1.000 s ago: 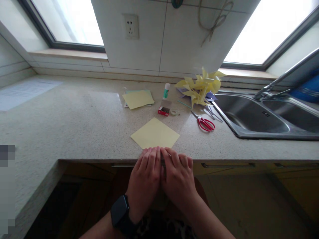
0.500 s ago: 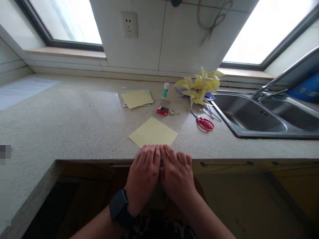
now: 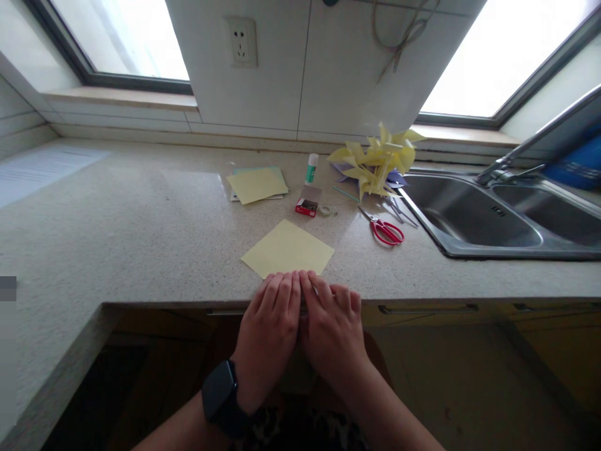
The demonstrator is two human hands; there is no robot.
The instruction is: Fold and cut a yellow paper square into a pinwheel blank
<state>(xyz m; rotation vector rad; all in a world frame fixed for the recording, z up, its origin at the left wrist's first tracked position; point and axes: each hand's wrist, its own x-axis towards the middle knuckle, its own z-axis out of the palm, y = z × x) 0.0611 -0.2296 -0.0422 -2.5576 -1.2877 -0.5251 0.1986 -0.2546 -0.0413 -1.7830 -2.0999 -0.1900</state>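
Observation:
A square sheet of yellow paper [image 3: 287, 249] lies turned like a diamond on the speckled counter [image 3: 141, 232], its near corner at the front edge. My left hand [image 3: 270, 329] and my right hand [image 3: 333, 329] lie side by side at that edge, fingers stretched flat and close together, with the fingertips on the sheet's near corner. Both hands are open and grip nothing. A black watch [image 3: 220, 394] sits on my left wrist.
Behind the sheet lie a stack of yellow and green paper [image 3: 257, 184], a glue stick [image 3: 311, 168], a small red box [image 3: 307, 205], a tape roll [image 3: 327, 211] and red scissors [image 3: 385, 230]. A pile of folded yellow paper shapes [image 3: 378, 161] sits beside the steel sink [image 3: 469, 219].
The view has shifted slightly. My hands stay flat on the sheet's near corner with hardly any movement.

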